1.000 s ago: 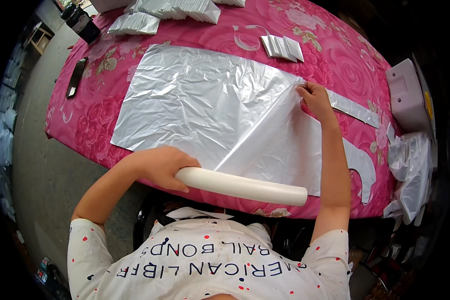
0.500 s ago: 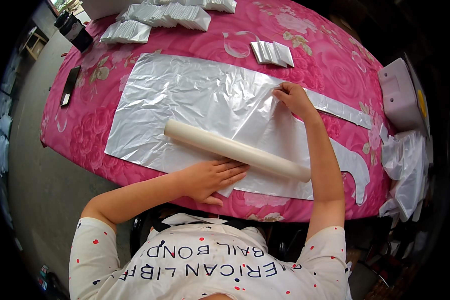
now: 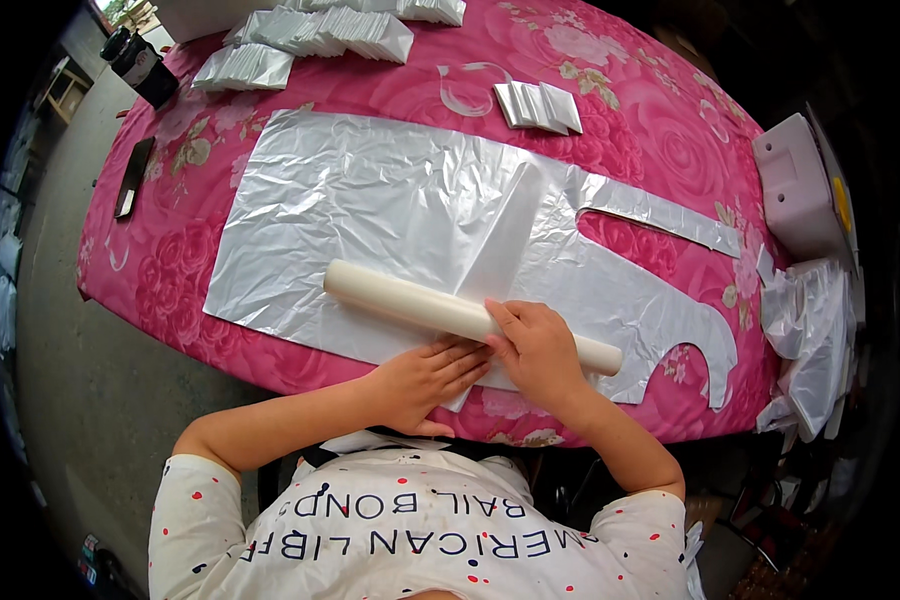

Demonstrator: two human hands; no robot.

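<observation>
A large clear plastic sheet (image 3: pixel 390 200) cut with handle-like strips at its right end lies flat on the pink flowered tablecloth (image 3: pixel 170 300). A cream tube (image 3: pixel 410 300) lies across the sheet's near part, slanting down to the right. My right hand (image 3: pixel 540 350) presses flat on the tube near its right end. My left hand (image 3: pixel 425 380) lies flat on the sheet just below the tube, fingers together and touching the tube's near side. A folded flap of the sheet rises from the tube toward the middle.
Stacks of folded plastic bags (image 3: pixel 320 30) line the far edge, with a smaller stack (image 3: pixel 540 105) at the middle right. A black phone (image 3: pixel 133 178) lies at the left. A white box (image 3: pixel 800 190) and loose plastic (image 3: pixel 810 340) sit at the right.
The tube has moved from the near table edge onto the sheet. My right hand left the sheet's far part and came down onto the tube; my left hand stays behind it.
</observation>
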